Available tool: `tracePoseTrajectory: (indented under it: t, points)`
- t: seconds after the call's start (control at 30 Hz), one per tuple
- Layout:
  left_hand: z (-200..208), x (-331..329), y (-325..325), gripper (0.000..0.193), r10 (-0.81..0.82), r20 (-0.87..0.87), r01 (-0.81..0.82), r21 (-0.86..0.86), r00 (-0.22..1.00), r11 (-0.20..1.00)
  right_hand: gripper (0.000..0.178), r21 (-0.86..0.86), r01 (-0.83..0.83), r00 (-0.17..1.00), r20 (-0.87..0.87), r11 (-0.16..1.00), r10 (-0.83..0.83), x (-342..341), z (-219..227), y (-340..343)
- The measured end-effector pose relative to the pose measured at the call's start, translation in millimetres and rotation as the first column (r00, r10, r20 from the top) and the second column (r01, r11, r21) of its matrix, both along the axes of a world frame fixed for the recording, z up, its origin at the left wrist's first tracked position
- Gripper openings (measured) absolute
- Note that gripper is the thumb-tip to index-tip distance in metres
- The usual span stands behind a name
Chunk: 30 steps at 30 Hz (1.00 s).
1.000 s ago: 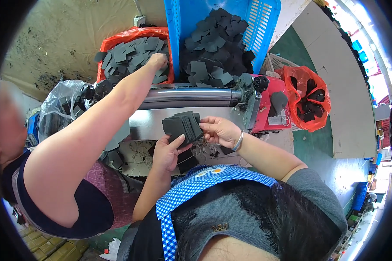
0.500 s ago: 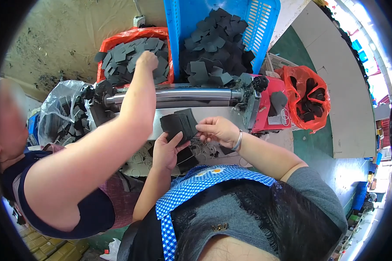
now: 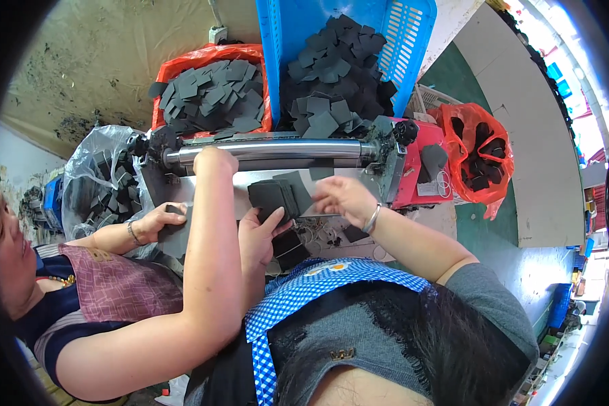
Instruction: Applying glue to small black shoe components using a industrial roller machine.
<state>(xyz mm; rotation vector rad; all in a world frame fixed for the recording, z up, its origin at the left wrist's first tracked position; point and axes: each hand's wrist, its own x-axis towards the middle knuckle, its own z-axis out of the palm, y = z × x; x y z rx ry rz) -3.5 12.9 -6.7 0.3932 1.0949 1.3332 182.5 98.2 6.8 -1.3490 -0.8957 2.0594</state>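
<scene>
My left hand (image 3: 258, 233) grips a thick stack of thin black square pieces (image 3: 269, 196), thumb on top. My right hand (image 3: 348, 201), slightly blurred, has its fingers closed at the edge of a dark grey piece (image 3: 303, 193) fanned out from the stack's right side. Just beyond, another dark piece (image 3: 323, 174) lies on the metal plate (image 3: 240, 186) against the shiny steel roller (image 3: 277, 149). A co-worker at my left reaches one hand (image 3: 215, 161) to the roller's left part. Their other hand (image 3: 161, 220) holds dark flat pieces (image 3: 176, 238).
Behind the roller stand a red bag (image 3: 213, 51) and a blue crate (image 3: 271, 68), both heaped with dark pieces. A clear bag (image 3: 88, 166) of pieces sits left. On the right are the machine's red housing (image 3: 413, 177) and another red bag (image 3: 446, 162). The co-worker's forearm (image 3: 216, 271) crosses beside my left arm.
The co-worker's reaching hand has come back from the red bag to the roller, and their other hand now shows. A piece now lies at the roller. My right hand has shifted slightly right.
</scene>
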Motion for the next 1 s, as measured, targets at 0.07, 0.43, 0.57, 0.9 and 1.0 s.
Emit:
tracePoseTrajectory:
  t: [0.07, 0.43, 0.57, 0.9, 1.0]
  points:
    - [-1, 2, -1, 0.020, -0.024, 0.016, 0.023, 0.014, 1.000, 1.000, 0.019, -0.025, -0.166, 0.986, -0.023, 0.986, 0.165, 0, 4, -6]
    - [12, 7, 1, 0.021, -0.054, 0.149, 0.047, 0.044, 0.987, 0.998, 0.021, 0.117, -0.211, 0.977, -0.017, 0.970, 0.215, -10, 18, -13]
    - [7, 6, 2, 0.022, -0.081, 0.267, 0.087, -0.010, 0.960, 0.996, 0.017, 0.040, -0.238, 0.966, -0.095, 0.971, 0.241, -5, 10, -7]
    - [5, 4, 4, 0.022, -0.066, 0.247, 0.072, -0.015, 0.967, 0.997, 0.018, -0.111, -0.178, 0.960, -0.239, 0.978, 0.147, 1, 10, -12]
    - [2, 2, 3, 0.022, -0.092, 0.303, 0.097, -0.004, 0.949, 0.995, 0.017, -0.175, -0.164, 0.952, -0.287, 0.971, 0.109, 2, 10, -10]
